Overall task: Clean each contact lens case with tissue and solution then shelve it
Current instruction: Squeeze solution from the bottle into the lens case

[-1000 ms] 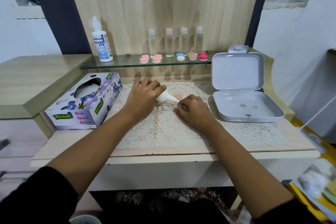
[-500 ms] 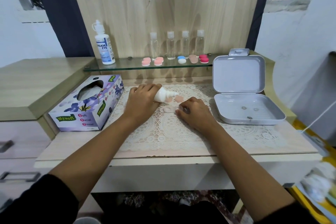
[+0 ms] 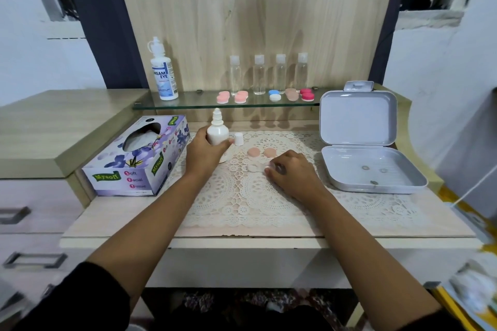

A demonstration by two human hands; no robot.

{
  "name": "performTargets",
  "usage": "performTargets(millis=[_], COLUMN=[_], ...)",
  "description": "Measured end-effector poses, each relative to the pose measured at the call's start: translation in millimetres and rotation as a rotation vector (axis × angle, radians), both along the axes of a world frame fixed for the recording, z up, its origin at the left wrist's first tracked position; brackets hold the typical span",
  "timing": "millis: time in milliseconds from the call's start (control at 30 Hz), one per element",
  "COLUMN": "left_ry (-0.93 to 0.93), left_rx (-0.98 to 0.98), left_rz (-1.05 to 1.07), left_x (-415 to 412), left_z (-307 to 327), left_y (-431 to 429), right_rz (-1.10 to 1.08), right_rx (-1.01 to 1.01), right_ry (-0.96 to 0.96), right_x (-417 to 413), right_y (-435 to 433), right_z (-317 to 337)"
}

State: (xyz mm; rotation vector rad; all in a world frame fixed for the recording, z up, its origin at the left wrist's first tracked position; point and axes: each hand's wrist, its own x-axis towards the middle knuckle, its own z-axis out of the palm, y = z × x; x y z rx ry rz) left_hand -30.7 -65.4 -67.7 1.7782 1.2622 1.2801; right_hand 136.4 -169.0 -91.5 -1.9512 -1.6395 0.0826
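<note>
My left hand [image 3: 205, 152] grips a small white solution bottle [image 3: 217, 131], held upright with its nozzle up, at the left of the lace mat [image 3: 242, 196]. The bottle's white cap [image 3: 238, 139] stands just to its right. My right hand [image 3: 293, 173] rests on the mat and holds the right end of an open clear lens case [image 3: 255, 167]. Two peach lids [image 3: 253, 152] lie beyond the case. Several closed lens cases [image 3: 223, 97] sit on the glass shelf [image 3: 188, 106].
A tissue box [image 3: 137, 158] stands at the left of the table. An open grey plastic box [image 3: 368, 153] sits at the right. On the shelf stand a Dream Eye bottle [image 3: 162, 72] and several clear small bottles [image 3: 259, 74]. Drawers are at the lower left.
My left hand has swung the solution bottle from lying tipped over the case to upright and drawn it back to the left. My right hand stays on the case.
</note>
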Motion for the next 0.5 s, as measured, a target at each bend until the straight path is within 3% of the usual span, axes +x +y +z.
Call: performTargets(millis=[400, 500], left_ry=[-0.052, 0.031], left_rx=[-0.086, 0.009], left_rz=[-0.061, 0.021], left_x=[-5.4, -8.7], left_z=[-3.6, -2.3], left_y=[1.5, -1.7], right_rz=[-0.003, 0.001], right_rx=[0.006, 0.010], right_ry=[0.007, 0.004], right_x=[0.4, 0.7], right_y=[2.1, 1.5], right_z=[-1.2, -1.6])
